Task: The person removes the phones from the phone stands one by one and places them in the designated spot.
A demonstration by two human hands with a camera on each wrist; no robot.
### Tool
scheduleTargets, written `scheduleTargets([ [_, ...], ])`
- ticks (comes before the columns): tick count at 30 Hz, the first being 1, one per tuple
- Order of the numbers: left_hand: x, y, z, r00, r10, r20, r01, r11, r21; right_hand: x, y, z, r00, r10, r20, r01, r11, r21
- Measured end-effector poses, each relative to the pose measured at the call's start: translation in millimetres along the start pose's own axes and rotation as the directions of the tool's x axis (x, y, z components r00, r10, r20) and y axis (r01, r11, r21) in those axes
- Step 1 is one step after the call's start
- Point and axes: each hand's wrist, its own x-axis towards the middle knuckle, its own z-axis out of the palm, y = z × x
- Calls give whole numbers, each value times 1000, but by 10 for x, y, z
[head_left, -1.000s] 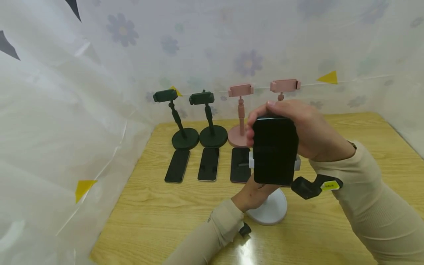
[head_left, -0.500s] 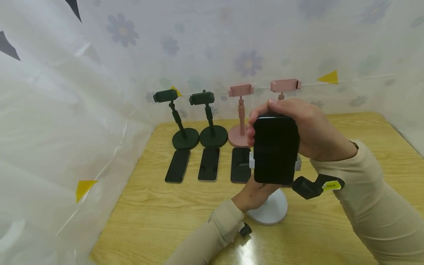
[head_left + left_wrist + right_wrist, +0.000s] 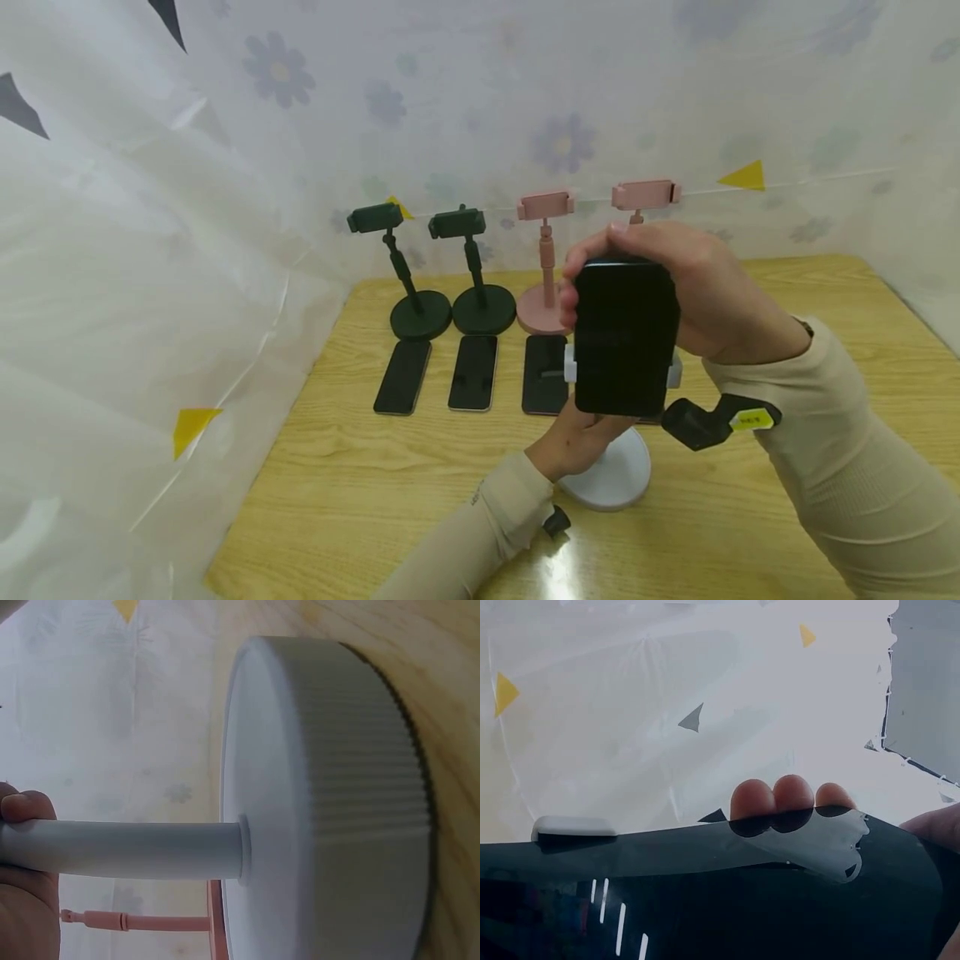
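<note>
A white phone stand (image 3: pixel 609 479) stands on the table, its round ribbed base (image 3: pixel 337 795) flat on the wood. My left hand (image 3: pixel 573 442) grips its upright post (image 3: pixel 150 849) below the holder. A dark-screened smartphone (image 3: pixel 626 337) sits upright between the white clamp ends (image 3: pixel 571 363) of the holder. Around the upper part of that smartphone, my right hand (image 3: pixel 693 287) holds on from behind, with fingertips (image 3: pixel 751 798) curled over one long edge and the thumb near the top. The back of the holder is hidden behind the smartphone.
Two dark green stands (image 3: pixel 420 313) and two pink stands (image 3: pixel 542 308) line the back of the table (image 3: pixel 360 500). Smartphones (image 3: pixel 402 377) lie flat in front of them; one at right is mostly hidden. A plastic sheet (image 3: pixel 187 275) walls the left and back.
Almost nothing differs. The smartphone and my right hand have shifted very slightly to the right; my left hand keeps its place on the post.
</note>
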Motion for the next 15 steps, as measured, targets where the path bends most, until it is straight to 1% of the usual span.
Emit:
scheduleTargets([
  [3, 0, 0, 3, 1000, -11, 1, 11, 1000, -8, 4, -10, 10, 1000, 2, -8, -2, 1000, -1],
  [6, 3, -3, 3, 1000, -14, -4, 14, 1000, -16, 9, -27, 39, 999, 3, -36, -4, 999, -36],
  [11, 1, -11, 5, 1000, -1, -16, 1, 1000, -16, 16, -49, 93, 996, 5, -90, -16, 992, -124],
  [15, 0, -17, 2, 1000, 16, -18, -17, 1000, -14, 18, -52, 104, 996, 0, -92, -13, 990, -139],
])
